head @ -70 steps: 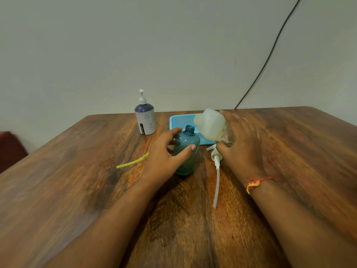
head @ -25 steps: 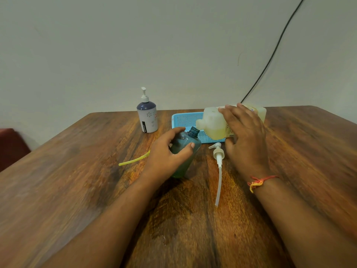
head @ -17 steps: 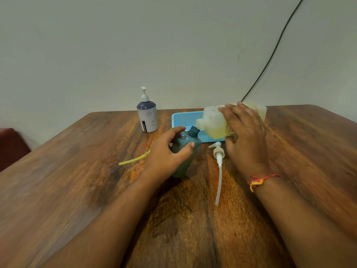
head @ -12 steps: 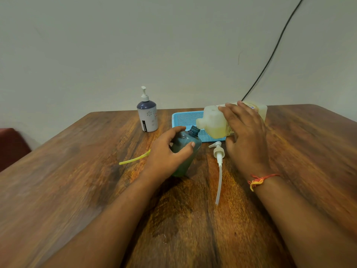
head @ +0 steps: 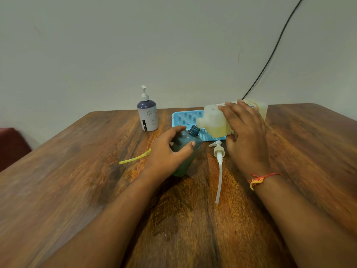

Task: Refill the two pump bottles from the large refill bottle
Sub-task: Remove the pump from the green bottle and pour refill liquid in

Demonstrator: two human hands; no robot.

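Refill bottle (head: 212, 120), gripped by right hand (head: 245, 136), points its spout to 9 o'clock, just over the teal bottle (head: 183, 142) that left hand (head: 166, 155) grips.

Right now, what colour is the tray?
The tray is light blue, perforated; head view shows it.

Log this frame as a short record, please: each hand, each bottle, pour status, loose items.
left hand: grips teal bottle, tilted toward the refill bottle, base on the table
right hand: holds refill bottle on its side, spout at the teal bottle's open mouth
pour: no stream visible
pump head: off, lying between the hands, tube toward the camera
white bottle: upright at the back, pump on
loose items: blue tray behind the bottles; yellow strip beside the left hand
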